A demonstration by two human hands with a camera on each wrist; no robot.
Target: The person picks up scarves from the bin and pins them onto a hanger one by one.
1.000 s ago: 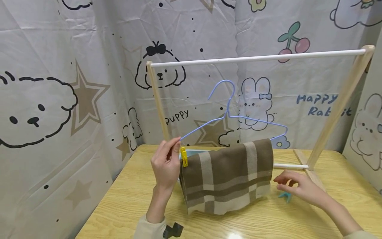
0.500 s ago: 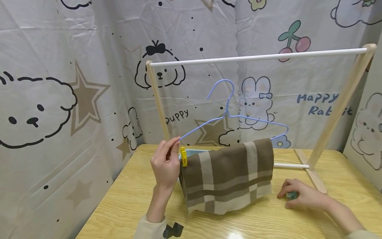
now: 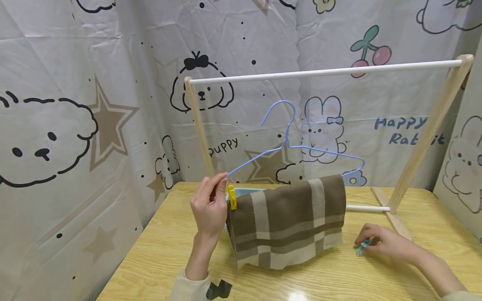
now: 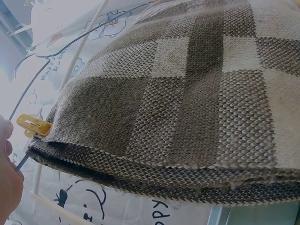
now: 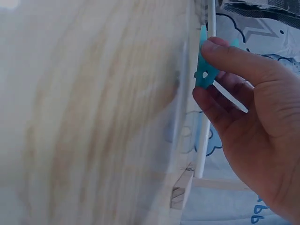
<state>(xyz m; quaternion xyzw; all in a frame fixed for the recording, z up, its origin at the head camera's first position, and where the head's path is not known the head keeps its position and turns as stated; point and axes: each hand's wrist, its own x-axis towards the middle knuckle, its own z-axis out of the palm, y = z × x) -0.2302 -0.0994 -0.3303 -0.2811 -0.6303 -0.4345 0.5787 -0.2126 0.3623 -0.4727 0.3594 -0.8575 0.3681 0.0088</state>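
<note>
My left hand point(image 3: 209, 205) pinches the left corner of a thin blue clothes hanger point(image 3: 256, 156), whose hook points up. Draped over the hanger's lower bar is a brown and cream checked cloth point(image 3: 286, 221). A yellow clothespin point(image 3: 232, 197) clips the cloth at its left end, right beside my left fingers; the left wrist view shows this clothespin point(image 4: 35, 125) too. To the right of the cloth, low over the table, my right hand point(image 3: 391, 244) holds a teal clothespin point(image 3: 363, 246). In the right wrist view thumb and fingers grip that clothespin point(image 5: 206, 68).
A wooden rack with a white top rail point(image 3: 324, 73) stands behind the hanger on the wood-grain table point(image 3: 158, 259). Its white lower bar point(image 3: 367, 207) shows right of the cloth. Partly hidden behind the cloth is a light blue container point(image 3: 246, 191). A printed curtain point(image 3: 124, 125) surrounds the table.
My right hand has come down to the table and picked up the teal clothespin, which lay there a second ago. The left hand, hanger and cloth have stayed nearly still.
</note>
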